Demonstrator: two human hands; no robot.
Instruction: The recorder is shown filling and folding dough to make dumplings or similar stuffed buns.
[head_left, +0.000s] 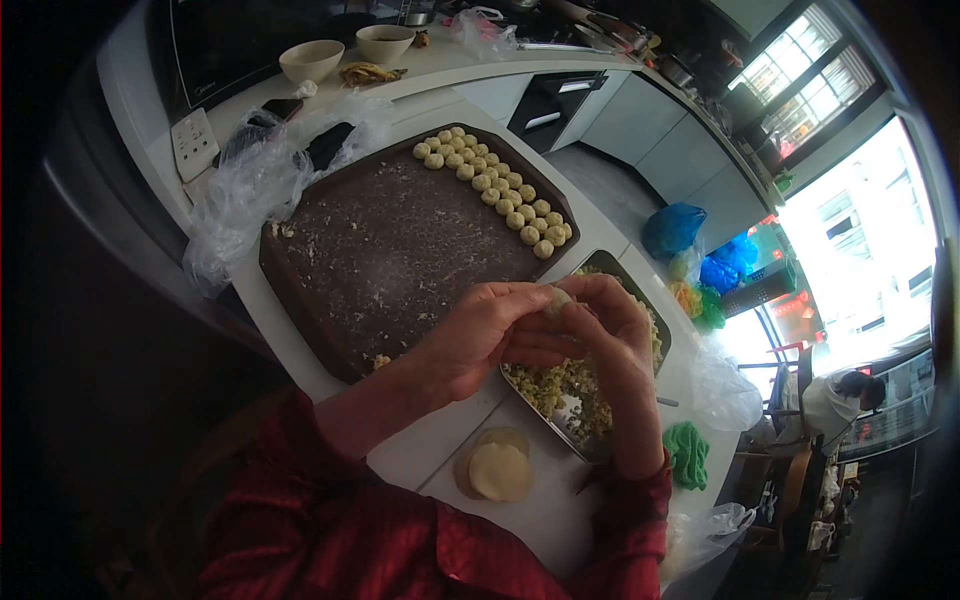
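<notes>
Between the fingertips of my left hand (487, 322) and my right hand (611, 322) is a small pale dumpling (557, 301), pinched from both sides. Fingers hide part of it. Both hands are above a metal tray (604, 262) of chopped yellow-green filling (544, 386), whose thinned patch bares the tray's bottom. Nearer my body, a stack of round dough wrappers (501, 469) lies on the white table. To the left is a large brown tray (382, 240) dusted with flour. Rows of round dumplings (491, 180) stand along its far right side.
Crumpled clear plastic bags (247, 187) lie left of the brown tray. A green cloth (685, 454) rests at the table's right. Two bowls (311, 61) stand on the back counter. Blue bags (675, 229) sit on the floor beyond. A person (829, 405) sits farther right.
</notes>
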